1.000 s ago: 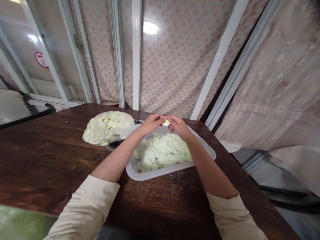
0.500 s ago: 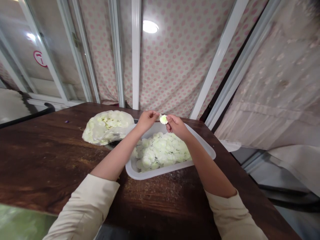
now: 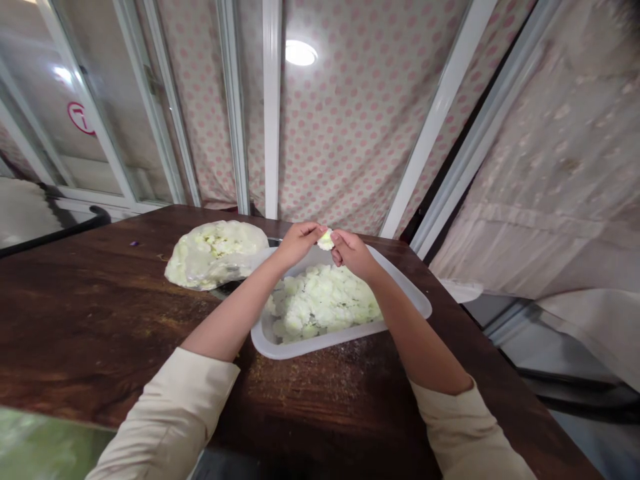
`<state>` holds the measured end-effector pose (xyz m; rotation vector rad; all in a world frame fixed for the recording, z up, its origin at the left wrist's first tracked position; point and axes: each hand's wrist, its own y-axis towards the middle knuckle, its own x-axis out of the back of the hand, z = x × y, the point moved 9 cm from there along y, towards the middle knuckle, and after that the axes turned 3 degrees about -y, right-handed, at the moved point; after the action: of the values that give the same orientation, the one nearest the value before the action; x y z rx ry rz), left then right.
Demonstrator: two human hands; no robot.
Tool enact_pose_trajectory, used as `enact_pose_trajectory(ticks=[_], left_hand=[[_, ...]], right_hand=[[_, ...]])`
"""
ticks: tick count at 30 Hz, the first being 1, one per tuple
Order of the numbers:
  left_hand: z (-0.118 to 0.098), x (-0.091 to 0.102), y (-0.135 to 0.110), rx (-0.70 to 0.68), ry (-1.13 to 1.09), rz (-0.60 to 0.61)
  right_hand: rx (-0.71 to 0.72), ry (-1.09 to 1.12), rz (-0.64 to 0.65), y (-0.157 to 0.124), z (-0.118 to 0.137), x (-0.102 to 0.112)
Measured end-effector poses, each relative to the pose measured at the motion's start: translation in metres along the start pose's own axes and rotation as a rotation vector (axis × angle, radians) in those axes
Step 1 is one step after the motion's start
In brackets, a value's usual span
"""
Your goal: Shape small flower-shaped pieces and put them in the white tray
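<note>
Head view: the left hand [image 3: 299, 243] and right hand [image 3: 354, 254] pinch a small pale-green cauliflower floret [image 3: 326, 239] above a white plastic tray [image 3: 320, 349] already heaped with white florets [image 3: 323, 303], a plastic-wrapped cauliflower head [image 3: 213, 257] lying beside it.

Pink-dotted cloth [image 3: 345, 133] lines the wall behind white posts [image 3: 272, 107], with a round light [image 3: 301, 53] glowing among them (a bright one), glass doors [image 3: 95, 113] at upper left, and a pale sheet [image 3: 550, 167] hanging at right.

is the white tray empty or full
Mostly full: the white plastic tray holds a heap of pale cauliflower florets covering most of its floor.
</note>
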<state>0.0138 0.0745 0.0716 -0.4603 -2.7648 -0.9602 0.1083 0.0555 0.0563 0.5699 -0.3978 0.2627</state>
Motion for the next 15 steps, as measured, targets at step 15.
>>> enact_pose_trajectory(ticks=[15], left_hand=[[0.029,0.025,-0.001,0.215,0.024,-0.246]], right_hand=[[-0.068,-0.076,-0.118,0.001,-0.011,0.014]])
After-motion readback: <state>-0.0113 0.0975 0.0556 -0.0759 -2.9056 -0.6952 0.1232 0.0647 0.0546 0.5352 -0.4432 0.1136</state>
